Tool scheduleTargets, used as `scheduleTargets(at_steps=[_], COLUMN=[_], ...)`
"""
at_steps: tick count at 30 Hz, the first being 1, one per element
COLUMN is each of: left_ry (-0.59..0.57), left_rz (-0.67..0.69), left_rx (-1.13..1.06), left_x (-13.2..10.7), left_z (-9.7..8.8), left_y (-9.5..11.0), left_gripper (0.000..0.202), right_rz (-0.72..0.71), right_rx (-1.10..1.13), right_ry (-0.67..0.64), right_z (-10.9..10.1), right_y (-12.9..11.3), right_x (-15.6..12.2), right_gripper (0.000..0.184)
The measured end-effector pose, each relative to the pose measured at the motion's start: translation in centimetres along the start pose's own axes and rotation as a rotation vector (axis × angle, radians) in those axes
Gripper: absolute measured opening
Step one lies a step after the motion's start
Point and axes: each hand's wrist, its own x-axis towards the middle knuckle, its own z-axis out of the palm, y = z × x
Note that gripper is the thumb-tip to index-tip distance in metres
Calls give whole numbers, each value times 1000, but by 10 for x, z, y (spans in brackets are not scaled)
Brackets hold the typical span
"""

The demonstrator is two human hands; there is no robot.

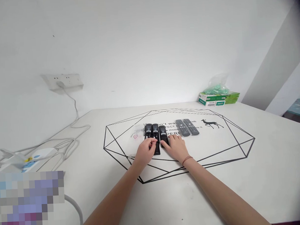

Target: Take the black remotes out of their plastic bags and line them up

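Observation:
Three black remote controls lie side by side, backs up, on the white table mat. The left remote [148, 129] and the middle remote [155, 129] show open battery compartments. My left hand [146, 150] is pinched closed over the lower part of these two; what is between its fingertips is too small to make out. The right-hand remote [163, 131] looks covered at its battery end. Beside it, my right hand [177, 147] lies palm down, fingers spread, with the thumb at the remote's lower end. Two grey-looking remotes in clear sleeves [182, 128] lie button side up beyond my right hand.
Clear plastic wrapping [138, 132] lies left of the black remotes. Green and white boxes [211, 99] with a plastic bag [217, 86] on top stand at the back right. A power strip [40, 157] and loose cables [67, 147] occupy the left side, below a wall socket [67, 81].

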Motion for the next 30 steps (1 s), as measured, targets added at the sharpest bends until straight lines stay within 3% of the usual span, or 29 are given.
scheduleTargets(at_steps=[3,7,10,14,16,19,23,30], left_ry=[-4,-11,-10,4,13,12,-26,19], left_rz=[85,154,150,45,-48,-135,-88,-125], left_rx=[59,125,152,63,-69,-327,-569,-640], left_x=[0,0,0,-1,-1,1,3,2], left_z=[2,3,3,5,7,9,8,5], left_y=[-1,-4,-4,-4,-4,-2,6,13], left_gripper=[22,22,23,28,35,47,51,42], right_rz=[103,192,318,508,461,285,140,88], right_rx=[-4,179,501,1120,1372,1519,1466,1314], right_ry=[-29,-47,-76,-168,-255,-399,-490,-405], right_z=[0,2,-1,-16,-24,-31,-31,-28], right_y=[-10,-10,2,16,14,3,-12,-25], right_x=[6,17,21,18,13,4,-5,-13], right_gripper=[39,29,31,29,29,37,39,35])
